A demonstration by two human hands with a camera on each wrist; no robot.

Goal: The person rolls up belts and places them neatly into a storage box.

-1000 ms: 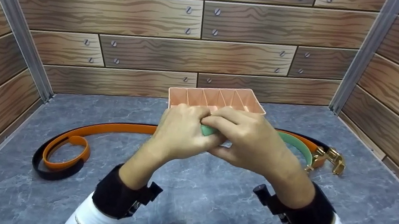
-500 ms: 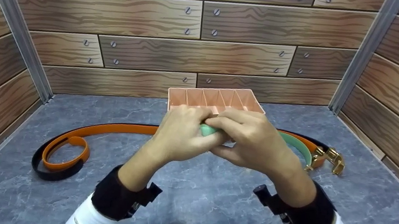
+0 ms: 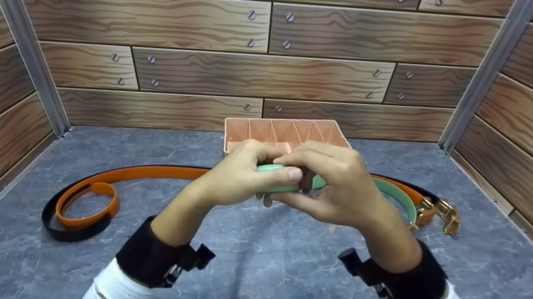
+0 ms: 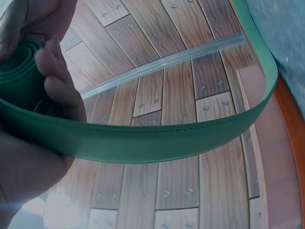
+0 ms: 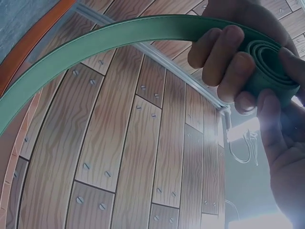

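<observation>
Above the table's middle, a green belt is partly wound into a roll (image 3: 283, 189). My left hand (image 3: 231, 175) grips this roll, its thumb lying across the top. My right hand (image 3: 342, 188) has curled fingers on the roll's right side and the strap there. Layers of the green belt (image 5: 269, 88) show as a spiral between the fingers in the right wrist view. Its unrolled strap (image 4: 167, 140) bows away from the hands in the left wrist view. In the head view, that strap reappears right of my right hand and runs towards gold buckles (image 3: 447, 215).
An orange and black belt (image 3: 158, 171) lies behind the hands, its left end loosely coiled on the grey table (image 3: 252, 278). Beyond the hands stands a pink divided box (image 3: 289, 128) with several compartments. Wood-patterned walls (image 3: 201, 21) enclose the back and sides.
My left hand has turned and its thumb now lies over the roll, exposing more green. The right hand has shifted only slightly. The other belt and the box stay put.
</observation>
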